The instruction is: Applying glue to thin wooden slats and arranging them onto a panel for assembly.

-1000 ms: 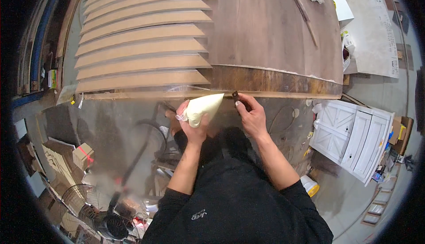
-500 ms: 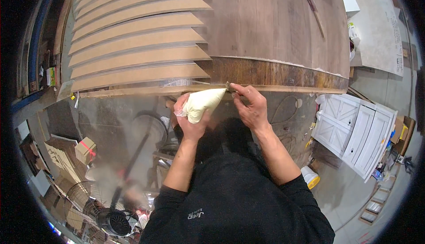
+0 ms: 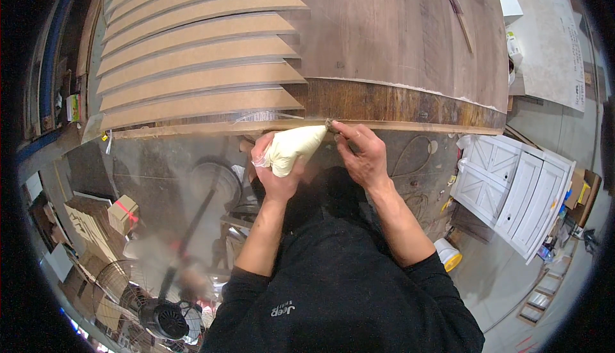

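Your piping bag (image 3: 297, 146) sits in your left hand (image 3: 275, 177), fingers wrapped round it, its long axis slanting forward and rightward, tip pointing toward your right hand (image 3: 365, 155). It's pale cream, plump, smooth, tapering to a point. Your right hand pinches a small dark piece (image 3: 330, 125) at that tip. Bevel-ended brown strips (image 3: 198, 100) lie beyond your left hand.

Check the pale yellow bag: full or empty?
At least partly full, it seems: the pale yellow bag looks plump and rounded in the left hand.
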The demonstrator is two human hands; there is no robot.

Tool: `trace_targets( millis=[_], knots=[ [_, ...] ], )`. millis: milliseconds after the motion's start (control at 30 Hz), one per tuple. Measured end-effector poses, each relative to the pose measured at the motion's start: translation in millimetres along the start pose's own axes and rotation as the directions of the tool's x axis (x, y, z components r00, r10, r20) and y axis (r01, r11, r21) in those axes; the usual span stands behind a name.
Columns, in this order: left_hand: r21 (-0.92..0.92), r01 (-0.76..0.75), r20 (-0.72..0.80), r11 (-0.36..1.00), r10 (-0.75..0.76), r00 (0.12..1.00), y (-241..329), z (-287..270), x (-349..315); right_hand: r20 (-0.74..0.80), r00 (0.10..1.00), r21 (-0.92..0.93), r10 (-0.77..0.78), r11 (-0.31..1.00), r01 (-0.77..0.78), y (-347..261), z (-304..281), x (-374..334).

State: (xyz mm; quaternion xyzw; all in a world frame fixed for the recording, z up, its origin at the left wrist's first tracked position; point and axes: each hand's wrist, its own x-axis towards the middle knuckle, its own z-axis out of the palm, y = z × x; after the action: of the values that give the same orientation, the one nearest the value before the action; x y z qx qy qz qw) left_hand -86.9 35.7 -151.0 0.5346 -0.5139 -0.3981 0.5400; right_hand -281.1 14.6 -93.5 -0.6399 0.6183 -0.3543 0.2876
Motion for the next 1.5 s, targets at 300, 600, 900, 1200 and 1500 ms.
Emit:
trace_targets(
  millis=[300, 600, 900, 1200, 1500],
  knots=[
    [0.003, 0.03, -0.03, 1.0, -0.03, 0.999, 3.5, 0.6, -2.0, -0.017, 1.0, -0.085, 0.001, 0.996, -0.003, -2.5, 1.7, -2.6],
    [-0.053, 0.052, -0.055, 0.997, -0.055, 0.997, -5.1, 1.3, -6.8, -0.044, 0.999, -0.037, -0.024, 0.999, 0.022, 0.1, 0.4, -2.5],
    [-0.035, 0.046, -0.057, 0.998, -0.048, 0.997, -2.5, 2.0, -4.7, -0.014, 1.0, -0.041, -0.012, 0.999, 0.011, 0.7, 1.4, -2.7],
    [0.012, 0.013, -0.054, 1.0, -0.013, 0.998, -4.1, 1.6, -4.1, -0.007, 1.0, -0.068, -0.012, 0.998, 0.012, 0.5, 1.5, -2.8],
    [-0.015, 0.038, -0.073, 0.999, -0.039, 0.997, -3.6, 4.5, -5.1, -0.013, 0.999, -0.108, -0.042, 0.993, 0.04, 1.7, 2.3, -3.7]
  ],
)
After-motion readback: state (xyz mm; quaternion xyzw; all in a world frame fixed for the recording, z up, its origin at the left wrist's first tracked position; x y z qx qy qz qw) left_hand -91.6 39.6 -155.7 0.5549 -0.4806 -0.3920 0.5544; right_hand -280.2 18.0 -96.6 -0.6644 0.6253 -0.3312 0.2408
